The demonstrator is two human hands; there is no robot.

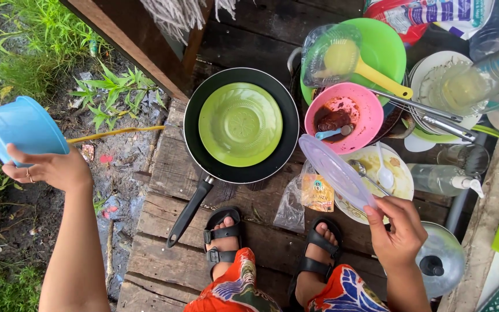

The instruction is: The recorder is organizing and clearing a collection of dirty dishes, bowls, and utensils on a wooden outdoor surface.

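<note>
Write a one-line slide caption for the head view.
Left hand holds a blue bowl over grass; right hand holds a clear lid above dirty dishes.

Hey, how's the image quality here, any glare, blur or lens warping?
Head view: soft, even daylight with faint shadows; the lid in the right hand shows pale sheen; the jar looks hazy; the blue bowl in the left hand is slightly soft; wide-angle stretch bends the edges.
</note>
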